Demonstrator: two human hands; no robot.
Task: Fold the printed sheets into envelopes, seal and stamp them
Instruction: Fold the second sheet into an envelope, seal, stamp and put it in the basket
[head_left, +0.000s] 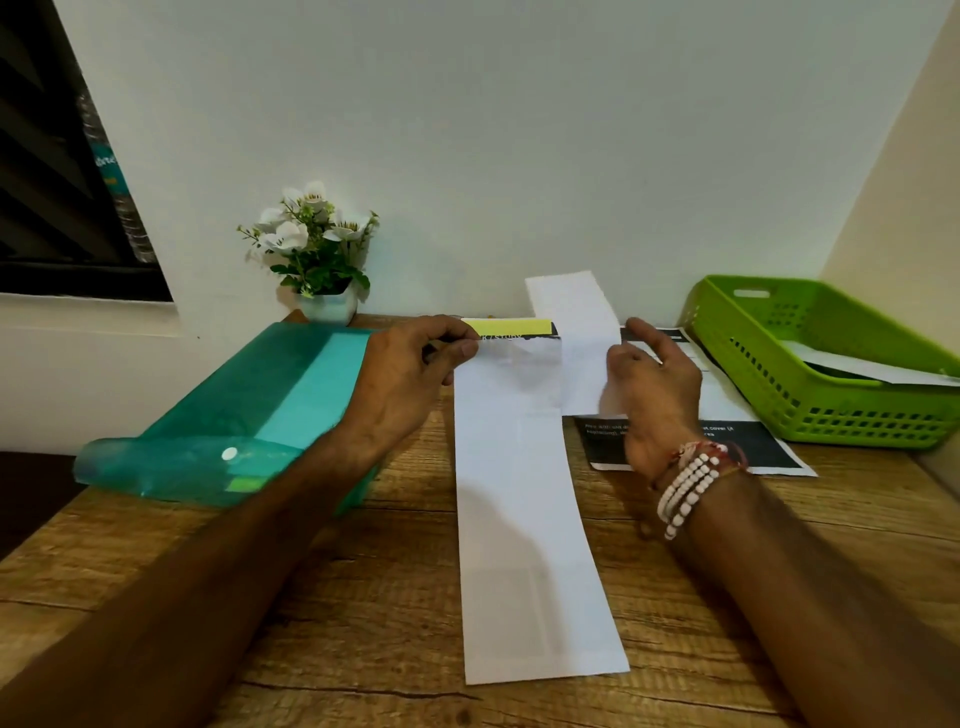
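Note:
A long white envelope (524, 519) lies lengthwise on the wooden desk (363, 597), its far end open. My left hand (410, 369) pinches the envelope's far left corner. At that opening shows the top of a printed sheet with a yellow and black band (511, 328). My right hand (654, 389) holds a folded white sheet (576, 332), tilted upright just right of the envelope's mouth. Beneath my right hand lies another printed sheet with black blocks (769, 447).
A teal plastic folder (249, 410) with a snap button lies at the left. A green plastic basket (831, 358) with papers inside stands at the right. A small white pot of white flowers (322, 260) sits against the back wall.

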